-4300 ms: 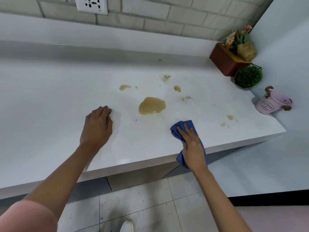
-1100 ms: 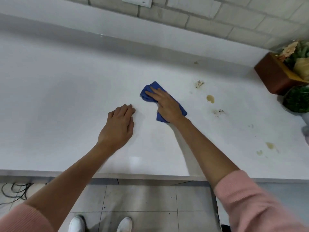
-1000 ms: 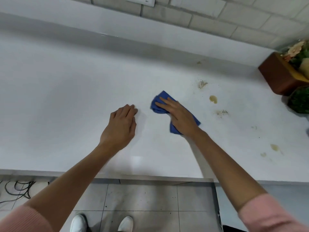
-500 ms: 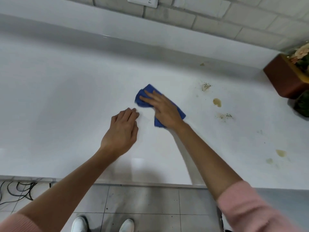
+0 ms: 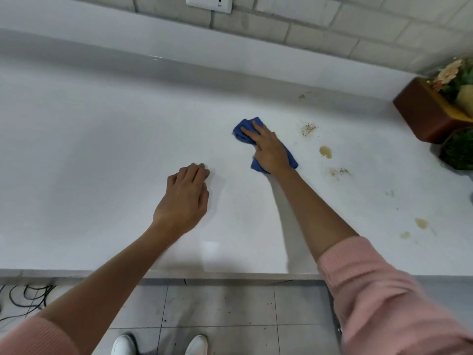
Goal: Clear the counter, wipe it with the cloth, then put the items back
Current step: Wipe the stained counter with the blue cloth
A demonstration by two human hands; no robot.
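A crumpled blue cloth (image 5: 243, 130) lies on the white counter (image 5: 102, 155), a little right of the middle. My right hand (image 5: 268, 149) presses flat on the cloth with straight fingers and covers most of it. My left hand (image 5: 185, 198) rests on the bare counter to the cloth's near left, fingers slightly bent, holding nothing. Brown spill spots (image 5: 325, 151) and dark crumbs (image 5: 308, 128) mark the counter to the right of the cloth. More small brown spots (image 5: 421, 222) sit near the right front.
A brown planter box with flowers (image 5: 430, 111) and a small green plant (image 5: 458, 149) stand in the back right corner. A wall socket (image 5: 208, 2) sits above the backsplash. Black cables (image 5: 25, 295) lie on the tiled floor at the left, my white shoes (image 5: 158, 344) below.
The large brown puddle and the small spot to its left are gone. In the last half second my right hand slid the cloth a little toward the back and right; my left hand stayed put.
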